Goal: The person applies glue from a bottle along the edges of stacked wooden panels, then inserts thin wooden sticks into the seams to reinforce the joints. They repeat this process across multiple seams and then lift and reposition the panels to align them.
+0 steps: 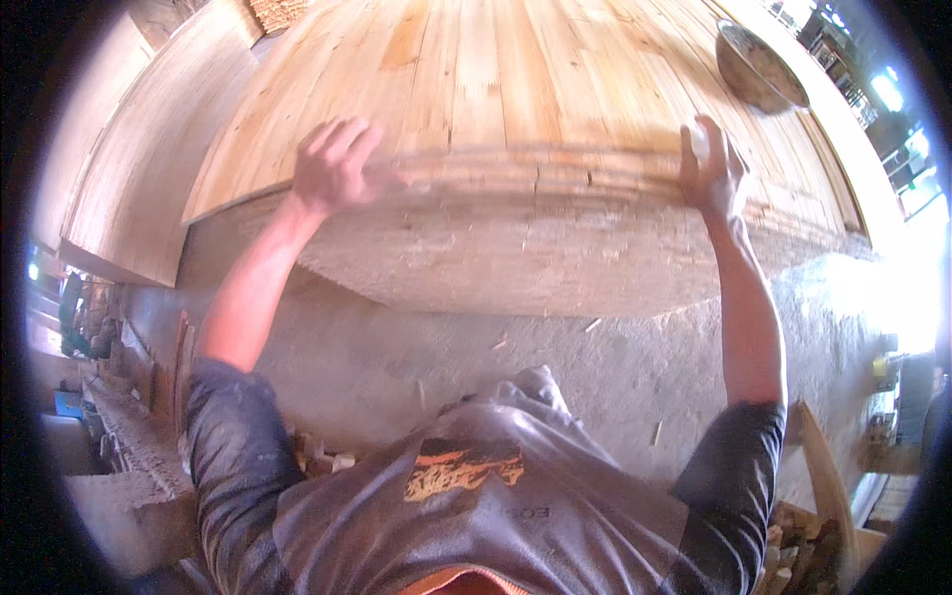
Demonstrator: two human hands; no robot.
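A stack of light wooden panels (476, 74), made of joined strips, lies in front of me with its layered near side facing me. My left hand (337, 167) is at the left part of the near edge, fingers apart and thumb stretched to the right, slightly blurred. Toward the right end of the same edge is my right hand (714, 171), fingers bent closed around a small white thing (701, 144) whose kind I cannot make out. Whether either palm presses on the wood is hidden.
A round metal bowl (762, 67) rests on the panels at the far right. More stacked boards (149, 169) stand at the left. Wood scraps (656, 432) lie on the grey floor (516, 342). A curved wooden piece (828, 486) and offcuts are at the lower right.
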